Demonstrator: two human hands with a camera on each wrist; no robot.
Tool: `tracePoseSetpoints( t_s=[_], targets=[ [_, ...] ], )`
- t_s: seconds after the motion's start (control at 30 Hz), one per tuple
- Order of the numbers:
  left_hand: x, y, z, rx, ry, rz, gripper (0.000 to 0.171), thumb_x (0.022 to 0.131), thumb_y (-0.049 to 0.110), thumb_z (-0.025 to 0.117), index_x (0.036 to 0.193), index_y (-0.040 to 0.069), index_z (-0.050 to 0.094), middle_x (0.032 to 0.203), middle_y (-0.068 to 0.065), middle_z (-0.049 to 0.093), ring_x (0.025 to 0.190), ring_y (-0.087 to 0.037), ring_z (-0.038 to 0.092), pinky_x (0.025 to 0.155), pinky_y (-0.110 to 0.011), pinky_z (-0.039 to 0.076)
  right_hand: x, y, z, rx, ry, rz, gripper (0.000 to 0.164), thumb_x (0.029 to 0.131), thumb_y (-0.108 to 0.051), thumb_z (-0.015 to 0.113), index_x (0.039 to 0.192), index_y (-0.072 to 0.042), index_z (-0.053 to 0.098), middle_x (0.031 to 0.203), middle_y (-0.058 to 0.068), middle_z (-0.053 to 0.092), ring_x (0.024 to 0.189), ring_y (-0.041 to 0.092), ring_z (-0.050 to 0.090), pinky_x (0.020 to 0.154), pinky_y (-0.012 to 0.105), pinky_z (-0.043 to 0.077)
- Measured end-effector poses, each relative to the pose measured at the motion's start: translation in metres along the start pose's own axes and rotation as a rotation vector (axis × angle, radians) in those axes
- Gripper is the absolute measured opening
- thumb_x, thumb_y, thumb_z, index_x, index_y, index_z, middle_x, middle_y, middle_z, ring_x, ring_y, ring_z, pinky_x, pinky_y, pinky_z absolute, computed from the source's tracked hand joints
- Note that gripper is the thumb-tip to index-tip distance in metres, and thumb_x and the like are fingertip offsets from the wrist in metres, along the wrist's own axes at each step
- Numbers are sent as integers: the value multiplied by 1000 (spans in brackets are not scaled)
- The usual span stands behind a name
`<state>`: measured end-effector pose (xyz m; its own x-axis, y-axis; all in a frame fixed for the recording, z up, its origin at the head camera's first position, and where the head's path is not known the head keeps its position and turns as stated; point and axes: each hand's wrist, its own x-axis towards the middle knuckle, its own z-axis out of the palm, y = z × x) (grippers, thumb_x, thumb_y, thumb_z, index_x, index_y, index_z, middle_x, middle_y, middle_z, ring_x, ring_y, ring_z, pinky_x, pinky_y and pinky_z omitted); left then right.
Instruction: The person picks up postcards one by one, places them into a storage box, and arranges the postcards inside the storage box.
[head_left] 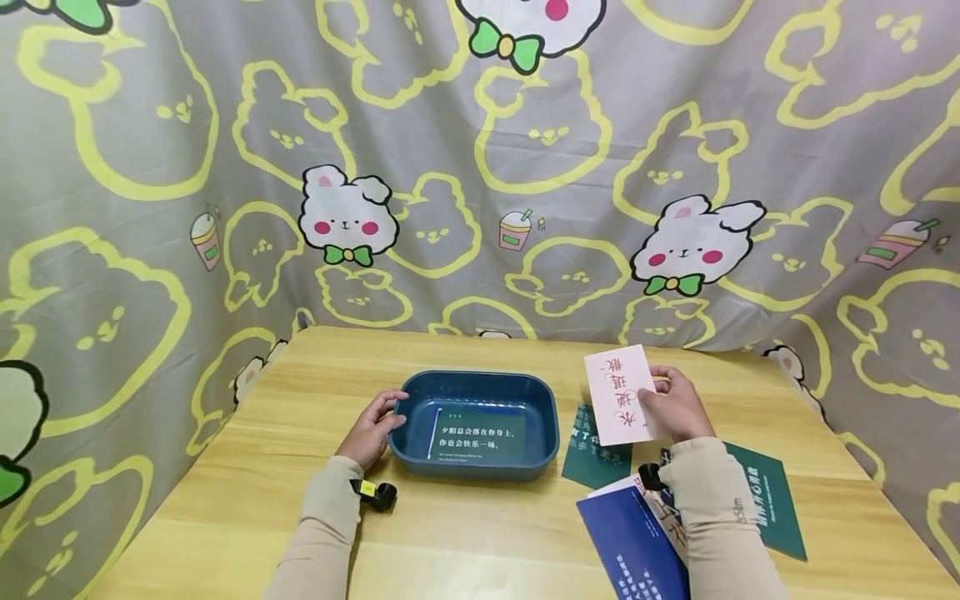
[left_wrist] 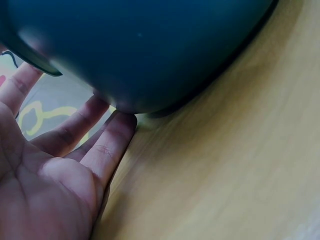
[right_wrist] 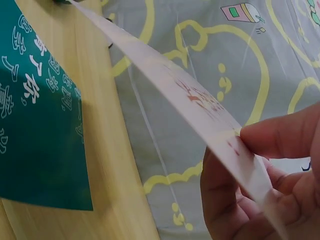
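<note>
My left hand [head_left: 375,427] holds the left rim of a dark blue-green plastic basin [head_left: 480,471]. In the left wrist view, fingertips [left_wrist: 122,122] touch the basin's outer wall [left_wrist: 150,55] near the tabletop. Inside the basin lies a green card [head_left: 480,433] with white writing, a blue edge showing beside it. At the right, my right hand [head_left: 678,406] pinches a pale pink card [head_left: 615,392] with red characters between thumb and fingers. That card [right_wrist: 185,100] is raised and slightly bowed, seen nearly edge-on in the right wrist view.
Beneath the raised card lies a green card [head_left: 596,462] with white characters. A dark blue card [head_left: 630,542] overlaps others near the right forearm, which partly hides them. Another green card [head_left: 780,500] lies further right. A patterned curtain [head_left: 450,167] hangs behind the wooden table [head_left: 465,533].
</note>
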<state>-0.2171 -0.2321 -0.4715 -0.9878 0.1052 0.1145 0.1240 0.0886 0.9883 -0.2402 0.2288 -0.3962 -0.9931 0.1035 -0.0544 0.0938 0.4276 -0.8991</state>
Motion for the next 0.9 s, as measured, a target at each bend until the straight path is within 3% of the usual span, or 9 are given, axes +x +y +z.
tracePoseSetpoints(
  t_s=[0.23, 0.6, 0.9],
  targets=[
    [-1, 0, 0, 20, 6, -39, 36, 98, 2, 48, 133, -1, 45, 130, -26, 44, 49, -6, 32, 48, -18, 30, -1, -5, 6, 0, -8, -47, 50, 95, 0, 52, 140, 7, 34, 106, 23, 52, 79, 25, 60, 63, 33, 53],
    [-2, 1, 0, 32, 10, -3, 35, 98, 2, 49, 132, -3, 44, 126, -26, 44, 51, -6, 33, 49, -18, 31, 0, -16, 8, -5, -38, -62, 50, 94, -1, 51, 140, 7, 33, 106, 25, 54, 77, 24, 62, 63, 36, 55],
    [0, 1, 1, 13, 3, -26, 35, 98, 1, 48, 133, -1, 45, 128, -27, 44, 51, -6, 34, 49, -18, 31, 3, -27, 13, -14, -67, -84, 49, 93, 0, 49, 139, 8, 34, 104, 26, 56, 74, 25, 64, 61, 39, 56]
  ],
)
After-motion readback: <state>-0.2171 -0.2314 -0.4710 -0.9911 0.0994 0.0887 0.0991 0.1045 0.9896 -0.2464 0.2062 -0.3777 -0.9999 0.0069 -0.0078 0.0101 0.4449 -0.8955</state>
